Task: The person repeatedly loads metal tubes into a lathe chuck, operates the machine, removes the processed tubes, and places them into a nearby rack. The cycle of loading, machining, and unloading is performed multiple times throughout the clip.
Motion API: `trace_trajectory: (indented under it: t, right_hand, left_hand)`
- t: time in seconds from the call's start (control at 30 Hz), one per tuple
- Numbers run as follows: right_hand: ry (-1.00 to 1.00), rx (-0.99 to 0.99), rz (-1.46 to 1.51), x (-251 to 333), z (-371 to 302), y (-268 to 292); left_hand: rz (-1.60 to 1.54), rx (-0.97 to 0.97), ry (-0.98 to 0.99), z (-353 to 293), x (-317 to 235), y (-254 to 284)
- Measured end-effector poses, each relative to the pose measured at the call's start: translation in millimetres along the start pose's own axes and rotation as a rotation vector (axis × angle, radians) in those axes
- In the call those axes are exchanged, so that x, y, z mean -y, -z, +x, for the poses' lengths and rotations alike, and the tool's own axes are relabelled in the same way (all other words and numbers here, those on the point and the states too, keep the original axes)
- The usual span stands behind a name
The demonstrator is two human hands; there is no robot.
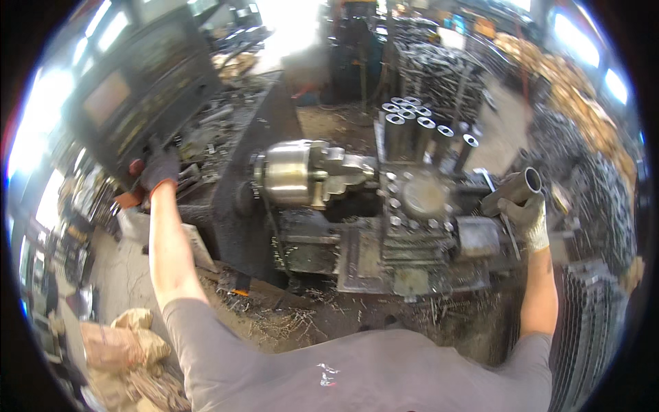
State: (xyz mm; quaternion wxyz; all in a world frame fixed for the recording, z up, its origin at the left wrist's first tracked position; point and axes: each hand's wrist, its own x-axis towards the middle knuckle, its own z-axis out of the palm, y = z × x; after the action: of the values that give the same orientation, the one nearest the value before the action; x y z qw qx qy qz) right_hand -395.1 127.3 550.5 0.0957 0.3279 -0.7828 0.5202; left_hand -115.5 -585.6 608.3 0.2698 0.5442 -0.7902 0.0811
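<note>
My right hand (525, 214), in a pale, dirty work glove, is wrapped round a short dark metal tube (504, 194), whose bright cut end points up and to the right. At the far left my left hand (162, 168), in a dark glove with an orange cuff, is up against the lathe's headstock, beside a red knob (136, 167). Its fingers blur into the dark metal, so their grip is unclear. Between the hands is a shiny lathe chuck (288, 173) with stepped jaws (343, 172). No tube shows in the jaws. Right of it stands the tool post (423, 196).
Several upright tubes (425, 123) with bright rims stand behind the tool post. Metal shavings (288, 323) litter the floor below the lathe bed. Brown sacks (120, 343) lie at the lower left. Stacked metal parts (594, 336) rise close to my right arm.
</note>
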Motion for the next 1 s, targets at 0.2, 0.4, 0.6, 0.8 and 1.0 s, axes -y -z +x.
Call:
trace_trajectory:
  t: [0.2, 0.4, 0.6, 0.8, 1.0]
  right_hand:
    - [0.187, 0.404, 0.197, 7.4, -84.1, 3.8]
    - [0.208, 0.63, 0.482, -17.3, -129.6, -68.0]
    - [0.182, 0.821, 0.747, -25.2, -172.2, -137.0]
    - [0.13, 1.044, 0.632, -4.4, -223.6, -164.0]
    - [0.202, 1.318, 0.374, 50.3, -303.9, -224.4]
  left_hand:
    - [-0.866, -0.185, -0.551, -235.9, -66.3, 36.0]
    - [-1.007, 1.019, -0.43, -484.3, -136.0, 59.1]
    - [-0.743, 1.125, -0.232, -584.6, -145.5, 48.6]
    - [-0.329, 1.112, 0.013, -714.0, 5.7, -10.9]
    - [-0.217, 0.871, 1.193, -997.7, 213.7, 47.5]
